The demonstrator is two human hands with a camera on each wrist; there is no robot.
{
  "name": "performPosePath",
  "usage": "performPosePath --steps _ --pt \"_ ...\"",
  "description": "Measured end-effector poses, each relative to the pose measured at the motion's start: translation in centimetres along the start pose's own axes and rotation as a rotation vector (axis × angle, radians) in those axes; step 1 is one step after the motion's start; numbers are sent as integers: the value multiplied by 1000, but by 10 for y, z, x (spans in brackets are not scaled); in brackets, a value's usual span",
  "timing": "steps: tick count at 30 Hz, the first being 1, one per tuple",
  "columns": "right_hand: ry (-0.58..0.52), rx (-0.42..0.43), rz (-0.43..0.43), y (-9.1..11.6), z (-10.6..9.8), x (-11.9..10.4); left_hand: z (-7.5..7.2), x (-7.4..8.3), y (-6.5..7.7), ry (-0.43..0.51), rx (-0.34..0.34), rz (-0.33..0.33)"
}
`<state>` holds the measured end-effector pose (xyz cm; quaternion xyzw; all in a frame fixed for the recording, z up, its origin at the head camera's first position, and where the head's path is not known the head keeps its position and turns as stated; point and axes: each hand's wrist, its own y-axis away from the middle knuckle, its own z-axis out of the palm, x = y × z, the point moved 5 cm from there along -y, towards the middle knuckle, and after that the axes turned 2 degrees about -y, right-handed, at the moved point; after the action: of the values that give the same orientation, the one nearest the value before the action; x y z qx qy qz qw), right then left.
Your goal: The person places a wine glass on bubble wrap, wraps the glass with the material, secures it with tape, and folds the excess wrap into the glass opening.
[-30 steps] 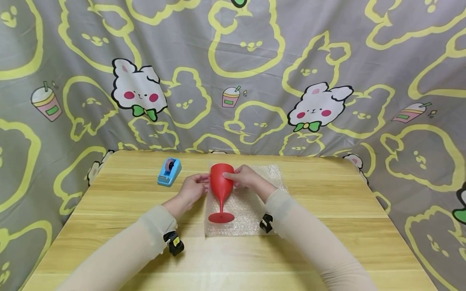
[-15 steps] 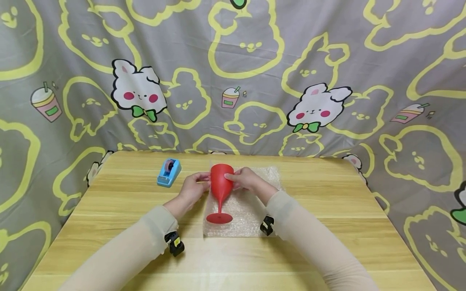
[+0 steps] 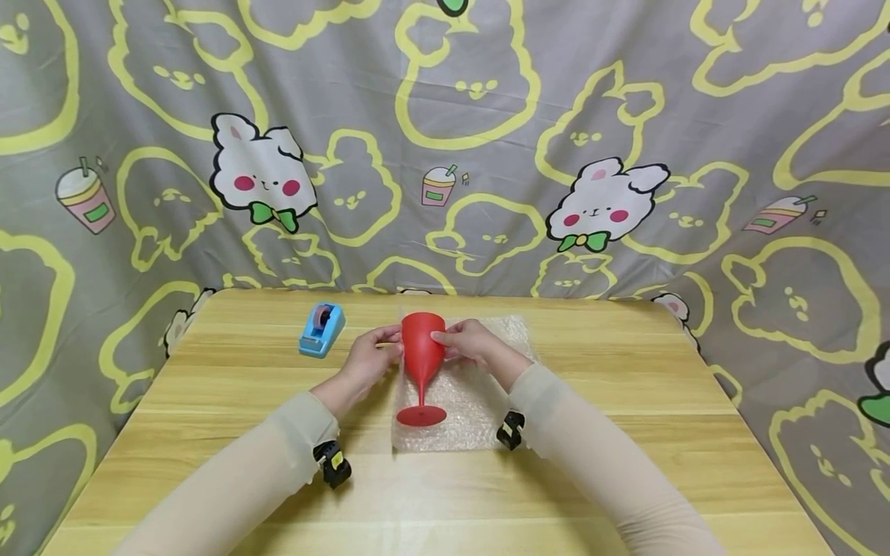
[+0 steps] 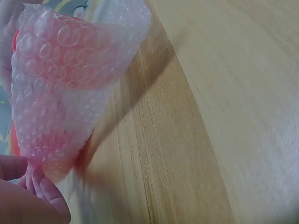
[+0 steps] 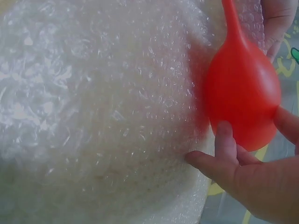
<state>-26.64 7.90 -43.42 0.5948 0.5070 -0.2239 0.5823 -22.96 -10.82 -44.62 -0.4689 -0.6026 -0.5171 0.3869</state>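
Pinching tightly, the left hand is holding the left edge of the bubble wrap between thumb and fingers, with no gap showing at the film. Meanwhile the right hand is gripping a red goblet by its bowl, thumb pressing one side and fingers bracing the other, spread about as wide as the bowl; one fingertip is reaching past it over the wrap.

Judging by how things are lying, the wrapping is only beginning. That left edge is rising along the goblet's side, and in the left wrist view the lifted film is covering part of the red surface. Most of the sheet is spreading flat to the right, while the upper face of the bowl, the stem and the foot are showing bare. Rolling the goblet up and securing the sheet seem to be remaining; no tape is showing on the film, and a blue tape dispenser is standing well apart on the wooden table, beyond the left hand.

Over the sheet's left part, the goblet is lying on its side, mouth pointing away from the person and foot facing back. Its one-colour surface is looking smooth and faintly glossy, the rounded bowl tapering into a thin stem. Whether it is fully resting on the wrap, the pictures are not showing.
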Motion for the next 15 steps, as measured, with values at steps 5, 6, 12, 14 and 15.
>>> performPosePath --steps 5,6,12,14,15 --pt "-44 -4 -7 -1 2 1 -1 1 1 -28 -29 -1" --pt "-51 -3 -8 -1 2 1 -1 1 2 -37 -32 -2" --pt "-74 -2 -11 0 3 1 0 1 2 -85 -30 17" --pt "-84 -3 -8 0 4 0 0 1 1 -76 -32 31" --pt "-88 -2 -6 -1 4 0 1 2 1 -69 -37 45"
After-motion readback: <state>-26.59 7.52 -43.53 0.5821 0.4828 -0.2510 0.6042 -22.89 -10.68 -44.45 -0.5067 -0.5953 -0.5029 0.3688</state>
